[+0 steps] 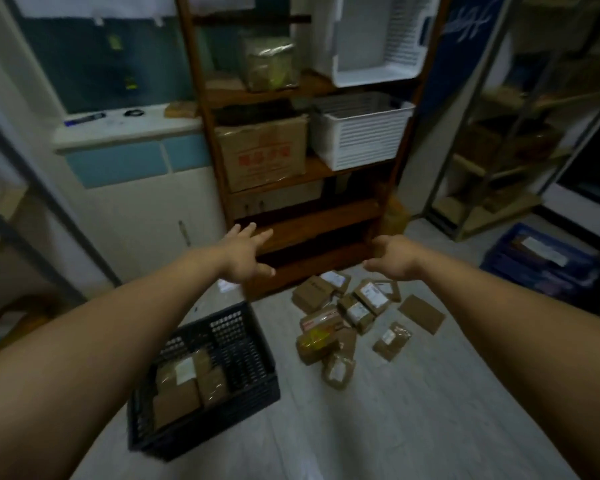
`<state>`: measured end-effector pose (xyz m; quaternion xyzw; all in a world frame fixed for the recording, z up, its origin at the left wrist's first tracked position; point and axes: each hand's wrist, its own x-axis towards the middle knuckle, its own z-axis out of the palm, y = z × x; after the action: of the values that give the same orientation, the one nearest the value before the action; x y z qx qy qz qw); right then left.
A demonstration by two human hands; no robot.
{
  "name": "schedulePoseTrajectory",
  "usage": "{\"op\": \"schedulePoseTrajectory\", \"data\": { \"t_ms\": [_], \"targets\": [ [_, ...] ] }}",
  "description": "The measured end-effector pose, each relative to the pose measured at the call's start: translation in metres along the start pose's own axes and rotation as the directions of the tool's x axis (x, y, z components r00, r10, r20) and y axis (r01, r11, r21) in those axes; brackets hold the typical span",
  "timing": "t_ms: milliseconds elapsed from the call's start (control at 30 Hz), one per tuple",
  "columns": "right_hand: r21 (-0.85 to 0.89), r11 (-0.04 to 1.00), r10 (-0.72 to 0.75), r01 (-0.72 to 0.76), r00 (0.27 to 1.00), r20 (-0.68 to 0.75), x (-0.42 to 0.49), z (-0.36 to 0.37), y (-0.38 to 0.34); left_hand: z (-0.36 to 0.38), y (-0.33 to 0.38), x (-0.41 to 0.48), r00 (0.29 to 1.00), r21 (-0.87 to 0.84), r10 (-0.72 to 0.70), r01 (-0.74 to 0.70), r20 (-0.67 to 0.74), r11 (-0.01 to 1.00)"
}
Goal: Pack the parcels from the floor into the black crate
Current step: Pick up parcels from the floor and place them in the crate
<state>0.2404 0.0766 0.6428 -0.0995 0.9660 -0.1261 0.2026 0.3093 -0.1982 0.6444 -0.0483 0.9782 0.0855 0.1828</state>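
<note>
On the floor (413,410), right of centre: loose heap of brown parcels (340,317), most with white labels, overlapping each other. One flat brown envelope (421,313) lies just right of the heap, and a small labelled packet (392,341) sits apart below it.

The black crate (232,327) is on the floor just left of the heap, not touching it. A few packed parcels (187,379) lie flat in its near-left part; the far-right part shows bare mesh.

Both arms are stretched forward, above the crate and the heap and clear of both. Left hand (243,254): fingers apart and straight, palm down, holding nothing. Right hand (392,258): fingers loosely bent, thumb out to the left, holding nothing.

Behind the hands is a wooden shelf unit (312,223) carrying a cardboard box (262,150) and a white slatted basket (361,133). A blue crate (520,265) stands on the floor at far right, contents blurred.
</note>
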Motion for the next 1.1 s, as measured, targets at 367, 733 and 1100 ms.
{"op": "schedulePoseTrajectory", "data": {
  "t_ms": [367, 733, 1100],
  "targets": [
    [-0.056, 0.977, 0.208, -0.206, 0.978, 0.027, -0.012, -0.065, 0.235, 0.019, 0.242, 0.095, 0.971, 0.038, 0.199, -0.206, 0.132, 0.978],
    [-0.066, 0.969, 0.248, -0.24, 0.946, 0.207, 0.114, -0.059, 0.309, 0.064, 0.277, 0.254, 0.944, -0.027, 0.202, -0.202, 0.262, 0.979],
    [-0.064, 0.989, 0.147, -0.133, 0.912, 0.382, 0.253, -0.042, 0.361, 0.116, 0.282, 0.359, 0.967, -0.289, 0.096, -0.024, 0.234, 0.957]
  ]
}}
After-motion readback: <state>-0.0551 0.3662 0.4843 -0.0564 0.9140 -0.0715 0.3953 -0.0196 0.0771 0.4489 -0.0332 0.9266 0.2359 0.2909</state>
